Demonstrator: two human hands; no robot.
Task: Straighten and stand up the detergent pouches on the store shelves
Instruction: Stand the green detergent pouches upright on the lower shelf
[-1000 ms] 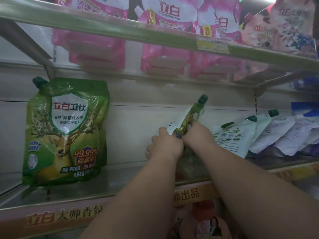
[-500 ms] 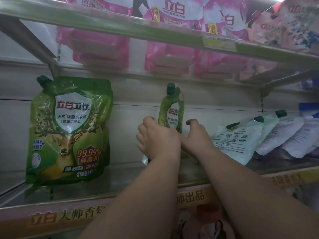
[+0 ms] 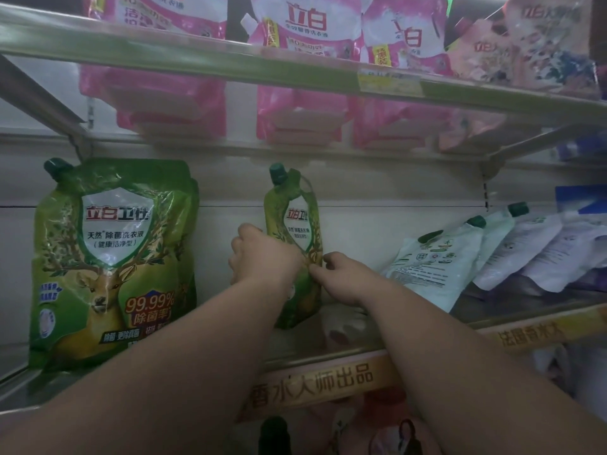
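Note:
A green detergent pouch point(image 3: 295, 221) with a dark green cap stands upright, turned half sideways, in the middle of the glass shelf point(image 3: 345, 351). My left hand point(image 3: 261, 257) grips its left edge. My right hand point(image 3: 341, 277) pinches its right edge at mid height. A second green pouch point(image 3: 111, 257) with a deer picture stands upright at the left, facing front. To the right, white pouches point(image 3: 437, 264) with green caps lie slumped backward in a row.
An upper shelf point(image 3: 295, 67) holds pink pouches point(image 3: 305, 27) overhead. A metal bracket point(image 3: 36, 96) slants at the upper left. The shelf's front strip point(image 3: 315, 385) bears yellow lettering. More products show below the shelf.
The middle green pouch went from leaning right with its back showing to standing upright with its front turned partly toward me. Both hands moved with it and hold its edges.

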